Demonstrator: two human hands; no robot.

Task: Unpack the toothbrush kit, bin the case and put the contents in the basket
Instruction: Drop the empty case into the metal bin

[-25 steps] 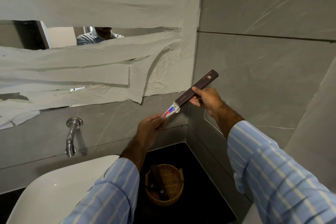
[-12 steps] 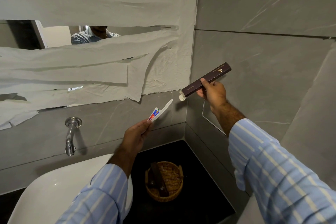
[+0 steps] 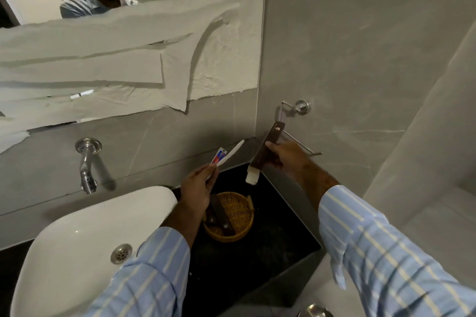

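Note:
My left hand [image 3: 198, 185] grips a white toothbrush [image 3: 231, 153] and a small red-and-blue toothpaste tube [image 3: 219, 157], both pointing up and right. My right hand [image 3: 286, 156] holds the dark brown kit case [image 3: 266, 147] tilted steeply, open end down, with a white inner piece [image 3: 252, 177] sticking out of it. Both hands hover above the round wicker basket [image 3: 242, 229] on the black counter. Two dark brown cases [image 3: 219, 213] lie inside the basket, partly hidden by my left wrist.
A white basin [image 3: 85, 234] with a metal drain sits at the left, a chrome wall tap [image 3: 86, 165] above it. A chrome towel holder [image 3: 296, 116] juts from the right wall behind the case. Torn paper covers the mirror [image 3: 128, 46]. A metal object [image 3: 315, 311] shows at the bottom edge.
The toothbrush and paste came out of the case in my left hand. My right hand has tipped the case from near level to open end down. The view has dropped toward the counter.

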